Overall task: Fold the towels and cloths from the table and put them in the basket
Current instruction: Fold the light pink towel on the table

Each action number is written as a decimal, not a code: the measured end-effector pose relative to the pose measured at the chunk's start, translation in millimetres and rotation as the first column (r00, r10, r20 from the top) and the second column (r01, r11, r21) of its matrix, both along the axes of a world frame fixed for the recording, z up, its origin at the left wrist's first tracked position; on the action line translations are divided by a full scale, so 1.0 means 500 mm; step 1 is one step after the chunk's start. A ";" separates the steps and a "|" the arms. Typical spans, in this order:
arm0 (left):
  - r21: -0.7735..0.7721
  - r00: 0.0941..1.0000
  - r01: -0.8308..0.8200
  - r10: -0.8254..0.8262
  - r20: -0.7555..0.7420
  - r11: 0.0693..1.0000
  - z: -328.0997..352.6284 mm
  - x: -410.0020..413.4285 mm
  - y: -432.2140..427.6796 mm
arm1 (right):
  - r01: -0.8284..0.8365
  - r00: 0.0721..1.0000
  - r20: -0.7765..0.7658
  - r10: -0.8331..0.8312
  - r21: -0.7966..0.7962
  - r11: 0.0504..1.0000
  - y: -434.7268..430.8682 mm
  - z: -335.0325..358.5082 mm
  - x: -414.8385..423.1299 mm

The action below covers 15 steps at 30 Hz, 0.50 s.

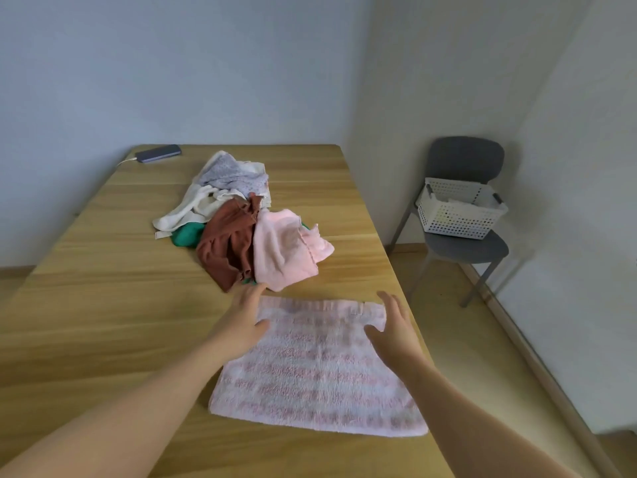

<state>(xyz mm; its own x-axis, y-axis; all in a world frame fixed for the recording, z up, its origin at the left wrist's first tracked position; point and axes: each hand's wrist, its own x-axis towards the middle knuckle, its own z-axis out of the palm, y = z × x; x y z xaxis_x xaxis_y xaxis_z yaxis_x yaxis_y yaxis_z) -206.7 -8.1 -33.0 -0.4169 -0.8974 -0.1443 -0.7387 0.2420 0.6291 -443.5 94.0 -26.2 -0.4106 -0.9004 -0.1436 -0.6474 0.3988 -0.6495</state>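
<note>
Head view: pink-and-white striped towel (317, 370) spread flat on the near right part of the wooden table (103, 305), stripes running left to right, far hem lying crosswise between the two hands. Looks smoothed out, with no fold in it yet.

Left hand (243, 315) at the far left corner, fingers straight and relaxed, thumb over the terry, gripping nothing, fingertips reaching just past the hem toward the heap. Right hand (396, 329) at the far right corner, fingers spread and loose, likewise gripping nothing. Cannot tell whether touching the cloth or hovering just above.

Each far corner right by its own hand, so neither better placed than the other. Probably calls for a pinch at both corners, then a pull toward the near edge to halve the towel. Worth minding: towel's right side close to the table's right edge.

Just beyond the hem, a heap of unfolded pieces: plain pink towel (286, 250) nearest, rust-brown cloth (227, 246) touching on its left, green cloth (186, 234) peeking out beneath, cream cloth (193, 205) and pale patterned cloth (231, 174) behind. Dark phone (158, 154) with a cable at the far left corner.

White perforated basket (458, 219) well apart, off the table to the right, on a grey chair (465, 157), something pale inside.
</note>
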 end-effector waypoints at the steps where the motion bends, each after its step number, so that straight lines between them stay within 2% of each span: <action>1: 0.016 0.999 0.034 -0.035 0.040 0.999 -0.014 -0.004 0.010 | -0.018 1.000 -0.017 0.019 0.032 0.999 0.006 -0.016 0.006; 5: 0.166 0.960 0.108 -0.146 0.240 0.980 -0.061 -0.001 0.048 | -0.074 0.997 0.020 0.071 0.191 0.979 0.044 -0.074 0.031; 8: 0.200 0.911 0.172 -0.233 0.341 0.965 -0.088 0.016 0.081 | -0.195 0.974 -0.058 0.221 0.289 0.937 0.075 -0.107 0.034; 13: 0.084 0.864 0.179 -0.198 0.462 0.980 -0.109 0.042 0.128 | -0.279 0.913 -0.186 0.362 0.362 0.890 0.128 -0.128 0.029; 14: 0.043 0.872 0.173 -0.173 0.458 0.984 -0.111 0.045 0.141 | -0.274 0.910 -0.198 0.364 0.370 0.888 0.140 -0.133 0.030; 15: -0.073 0.887 0.200 -0.149 0.438 0.977 -0.112 0.048 0.154 | -0.268 0.909 -0.208 0.360 0.368 0.890 0.153 -0.137 0.032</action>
